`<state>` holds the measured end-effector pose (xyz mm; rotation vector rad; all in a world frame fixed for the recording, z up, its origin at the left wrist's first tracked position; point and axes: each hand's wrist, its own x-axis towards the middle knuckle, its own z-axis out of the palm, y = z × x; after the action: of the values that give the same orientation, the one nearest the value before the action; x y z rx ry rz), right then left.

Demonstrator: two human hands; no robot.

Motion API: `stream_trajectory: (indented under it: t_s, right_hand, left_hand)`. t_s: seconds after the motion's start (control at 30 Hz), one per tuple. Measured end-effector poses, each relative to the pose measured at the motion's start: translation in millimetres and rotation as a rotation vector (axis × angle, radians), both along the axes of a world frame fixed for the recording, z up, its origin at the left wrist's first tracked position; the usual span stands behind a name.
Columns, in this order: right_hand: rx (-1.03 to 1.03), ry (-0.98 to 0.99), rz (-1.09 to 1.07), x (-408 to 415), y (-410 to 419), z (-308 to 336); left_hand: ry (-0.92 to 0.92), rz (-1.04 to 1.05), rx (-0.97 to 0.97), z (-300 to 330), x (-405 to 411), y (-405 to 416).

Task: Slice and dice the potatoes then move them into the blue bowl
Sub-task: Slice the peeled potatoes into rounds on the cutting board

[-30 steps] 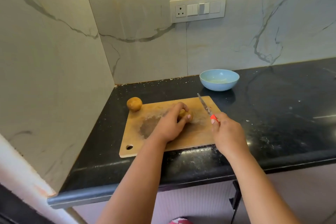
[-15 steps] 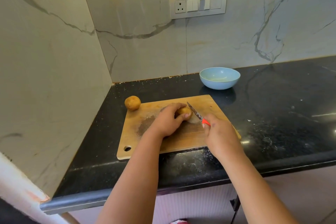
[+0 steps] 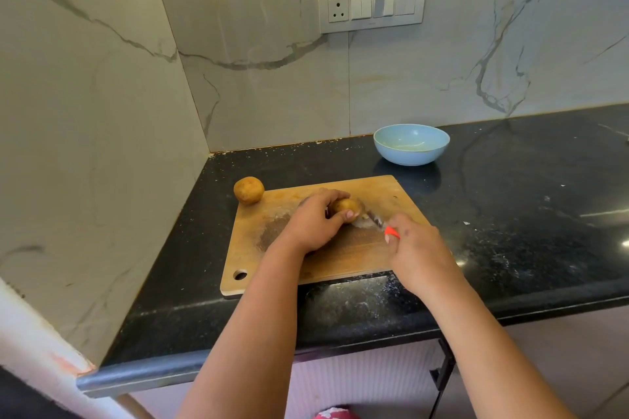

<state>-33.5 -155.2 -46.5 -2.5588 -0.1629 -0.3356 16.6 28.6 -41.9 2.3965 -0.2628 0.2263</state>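
The black counter (image 3: 510,214) is carrying everything, with the wooden board (image 3: 340,258) lying near its front edge and the blue bowl (image 3: 411,144) sitting well behind the board's far right corner, seemingly holding no potato yet. A spare potato (image 3: 248,190) is resting at the board's far left corner, half off the wood. On the middle of the board the left hand (image 3: 315,224) is curling over a second potato (image 3: 345,207), thumb tip pressing its near side and the fingers arching over its top, so only its right end is showing. The right hand (image 3: 417,248) is closing round the red handle of the knife (image 3: 376,222), whose blade is lying low on the board, tip just beside the potato's right end; whether it is biting in yet I cannot tell. The potato is looking firm, dense and rounded, likely to roll under the blade, so gripping it from above with fingertips tucked back from the cut seems wise; any cut faces will likely be turning wet and slippery.
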Motion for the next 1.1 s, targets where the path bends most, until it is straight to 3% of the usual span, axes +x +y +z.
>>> stream_trajectory:
  t_s: [0.07,0.17,0.6,0.83,1.1]
  right_hand:
    - [0.048,-0.131,-0.046,-3,0,-3]
    - [-0.047,-0.187,-0.026,-7,8,-9]
    - [-0.084,0.127,-0.022,10,30,17]
    - [-0.008,-0.086,-0.074,-1,19,-2]
    - [0.009,-0.035,0.003,4,19,0]
  left_hand:
    - [-0.011,0.000,0.005,0,1,0]
    - [-0.017,0.014,-0.022,0,1,0]
    - [-0.024,0.018,-0.098,3,-5,-1]
    - [-0.018,0.039,-0.073,1,-3,1]
    - [0.004,0.042,-0.109,1,-2,0]
